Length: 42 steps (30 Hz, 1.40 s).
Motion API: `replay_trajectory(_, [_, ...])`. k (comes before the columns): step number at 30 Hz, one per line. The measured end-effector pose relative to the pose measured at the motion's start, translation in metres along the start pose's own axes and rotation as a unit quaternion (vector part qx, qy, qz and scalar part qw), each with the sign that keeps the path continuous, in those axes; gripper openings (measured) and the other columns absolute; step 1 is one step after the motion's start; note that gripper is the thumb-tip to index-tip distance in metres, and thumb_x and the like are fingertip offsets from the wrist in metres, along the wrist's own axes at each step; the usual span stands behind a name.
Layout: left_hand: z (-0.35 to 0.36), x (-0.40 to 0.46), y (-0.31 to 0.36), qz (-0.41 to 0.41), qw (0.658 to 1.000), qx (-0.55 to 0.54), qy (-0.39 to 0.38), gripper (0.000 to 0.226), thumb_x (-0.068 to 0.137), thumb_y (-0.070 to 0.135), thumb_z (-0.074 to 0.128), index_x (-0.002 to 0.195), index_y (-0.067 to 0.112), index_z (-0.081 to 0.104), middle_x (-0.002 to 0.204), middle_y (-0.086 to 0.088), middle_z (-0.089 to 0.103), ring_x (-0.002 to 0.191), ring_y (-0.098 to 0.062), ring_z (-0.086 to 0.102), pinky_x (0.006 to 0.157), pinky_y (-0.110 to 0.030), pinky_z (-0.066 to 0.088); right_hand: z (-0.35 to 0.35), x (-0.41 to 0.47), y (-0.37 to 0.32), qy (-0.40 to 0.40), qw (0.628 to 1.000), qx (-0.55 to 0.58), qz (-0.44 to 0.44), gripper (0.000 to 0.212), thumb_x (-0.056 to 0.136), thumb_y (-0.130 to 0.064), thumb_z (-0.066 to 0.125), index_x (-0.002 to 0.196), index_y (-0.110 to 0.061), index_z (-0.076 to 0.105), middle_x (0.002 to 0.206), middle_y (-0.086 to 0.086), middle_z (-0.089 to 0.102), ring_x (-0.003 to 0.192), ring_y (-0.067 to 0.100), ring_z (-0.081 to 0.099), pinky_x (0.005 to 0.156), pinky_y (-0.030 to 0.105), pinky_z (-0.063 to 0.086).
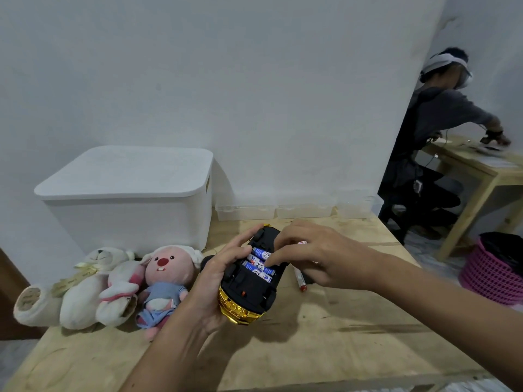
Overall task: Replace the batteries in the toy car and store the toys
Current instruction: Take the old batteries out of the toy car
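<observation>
the left hand (215,274) gripped the upturned toy car (250,281); the right hand's (314,251) fingertips pressed its batteries (259,263), partly hiding them and a pen (300,278) behind.

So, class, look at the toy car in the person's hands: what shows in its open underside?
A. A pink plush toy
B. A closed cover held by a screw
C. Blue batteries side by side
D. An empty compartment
C: the car is held belly-up in the left hand, and blue batteries lie side by side in the open compartment under the right hand's fingertips.
</observation>
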State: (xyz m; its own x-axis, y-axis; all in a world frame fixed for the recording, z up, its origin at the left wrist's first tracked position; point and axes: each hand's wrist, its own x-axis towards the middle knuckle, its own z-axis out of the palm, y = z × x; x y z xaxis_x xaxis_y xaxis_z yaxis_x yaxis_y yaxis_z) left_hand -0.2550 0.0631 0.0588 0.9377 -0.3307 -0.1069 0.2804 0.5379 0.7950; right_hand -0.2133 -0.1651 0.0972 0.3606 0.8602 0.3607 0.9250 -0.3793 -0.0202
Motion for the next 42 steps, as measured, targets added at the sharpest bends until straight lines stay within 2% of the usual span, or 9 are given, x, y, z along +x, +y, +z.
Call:
replay_trajectory(6, [0.001,-0.001,0.0,0.0,1.0,-0.009,-0.001,0.048,0.091,0.014,0.055,0.134,0.026,0.072,0.134,-0.011,0.073,0.096,-0.031,0.074,0.068,-0.039,0.063,-0.003,0.003,-0.004,0.014,0.997,0.072,0.035,0.037,0.094,0.004,0.06,0.12,-0.018,0.076,0.106,0.001,0.068,0.098,0.019,0.058,0.091,0.013,0.035])
replay_trajectory(11, [0.0,-0.001,-0.001,0.002,1.0,-0.002,0.002,0.045,0.095,0.014,0.054,0.135,0.026,0.071,0.134,-0.011,0.072,0.094,-0.031,0.075,0.068,-0.04,0.063,-0.001,0.003,-0.009,0.069,0.987,0.125,0.079,0.03,0.097,-0.001,0.063,0.117,-0.019,0.078,0.099,-0.003,0.071,0.093,0.015,0.061,0.084,0.024,0.048])
replay_trajectory(17, [0.001,-0.001,-0.001,0.009,1.0,0.001,0.003,0.044,0.092,0.015,0.057,0.131,0.027,0.073,0.134,-0.012,0.073,0.101,-0.032,0.074,0.071,-0.04,0.064,0.003,0.005,-0.013,0.134,0.967,0.175,0.124,0.022,0.088,-0.013,0.083,0.108,-0.02,0.081,0.091,-0.009,0.073,0.084,0.01,0.065,0.078,0.025,0.052])
replay_trajectory(23, [-0.002,0.002,-0.006,0.022,1.0,0.012,0.004,0.052,0.085,0.016,0.066,0.135,0.03,0.07,0.138,-0.012,0.07,0.114,-0.036,0.069,0.078,-0.041,0.06,0.019,0.004,-0.014,0.19,0.931,0.244,0.193,0.024,0.086,-0.019,0.086,0.109,-0.022,0.081,0.085,-0.008,0.072,0.082,0.016,0.069,0.077,0.031,0.056])
replay_trajectory(26, [-0.003,0.003,-0.008,0.039,0.999,0.018,0.008,0.049,0.088,0.016,0.065,0.135,0.03,0.071,0.137,-0.009,0.071,0.118,-0.037,0.07,0.085,-0.044,0.058,0.025,0.004,-0.014,0.215,0.909,0.279,0.221,0.022,0.085,-0.021,0.087,0.106,-0.023,0.081,0.088,-0.006,0.074,0.084,0.02,0.07,0.079,0.041,0.057])
replay_trajectory(30, [0.0,0.004,-0.012,0.075,0.996,0.037,0.024,0.048,0.089,0.017,0.064,0.134,0.031,0.07,0.129,-0.009,0.075,0.106,-0.032,0.076,0.078,-0.042,0.062,0.033,0.004,-0.018,0.258,0.874,0.336,0.237,0.015,0.088,-0.012,0.083,0.102,-0.019,0.08,0.096,-0.002,0.077,0.09,0.021,0.073,0.083,0.035,0.06])
replay_trajectory(33, [-0.004,0.006,-0.016,0.092,0.994,0.032,0.041,0.053,0.085,0.018,0.068,0.135,0.034,0.068,0.127,-0.013,0.076,0.101,-0.033,0.076,0.075,-0.04,0.062,0.037,0.005,-0.02,0.289,0.823,0.405,0.275,0.014,0.092,-0.006,0.077,0.103,-0.014,0.078,0.103,0.005,0.078,0.096,0.027,0.075,0.085,0.035,0.062])
replay_trajectory(37, [-0.018,0.01,-0.02,0.122,0.99,0.033,0.061,0.047,0.093,0.018,0.062,0.136,0.037,0.067,0.13,-0.012,0.074,0.096,-0.031,0.075,0.081,-0.042,0.057,0.042,0.004,-0.012,0.328,0.772,0.442,0.318,0.02,0.094,0.002,0.072,0.11,-0.009,0.077,0.099,0.008,0.078,0.087,0.023,0.077,0.084,0.028,0.061])
replay_trajectory(42, [-0.032,0.013,-0.024,0.137,0.987,0.002,0.079,0.053,0.089,0.018,0.066,0.14,0.032,0.064,0.129,-0.01,0.075,0.094,-0.027,0.076,0.07,-0.039,0.064,0.061,0.002,0.006,0.329,0.715,0.475,0.393,0.022,0.095,0.002,0.071,0.115,-0.006,0.067,0.094,0.011,0.072,0.078,0.025,0.077,0.076,0.026,0.061])
